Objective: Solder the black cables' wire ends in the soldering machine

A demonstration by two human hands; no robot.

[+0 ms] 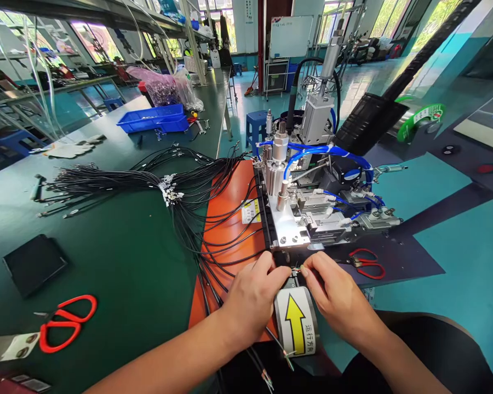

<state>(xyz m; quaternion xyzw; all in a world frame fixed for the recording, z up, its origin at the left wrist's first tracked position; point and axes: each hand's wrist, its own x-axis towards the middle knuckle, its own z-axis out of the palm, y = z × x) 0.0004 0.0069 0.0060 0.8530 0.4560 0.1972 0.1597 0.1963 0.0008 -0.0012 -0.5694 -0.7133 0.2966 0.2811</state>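
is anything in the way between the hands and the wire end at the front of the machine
Nothing visible. The left hand and right hand already pinch the wire end at the machine front; the yellow arrow label sits below them.

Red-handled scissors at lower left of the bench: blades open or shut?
Shut. The red-handled scissors lie flat on the green bench, their two handle loops close together and the blades meeting in one line.
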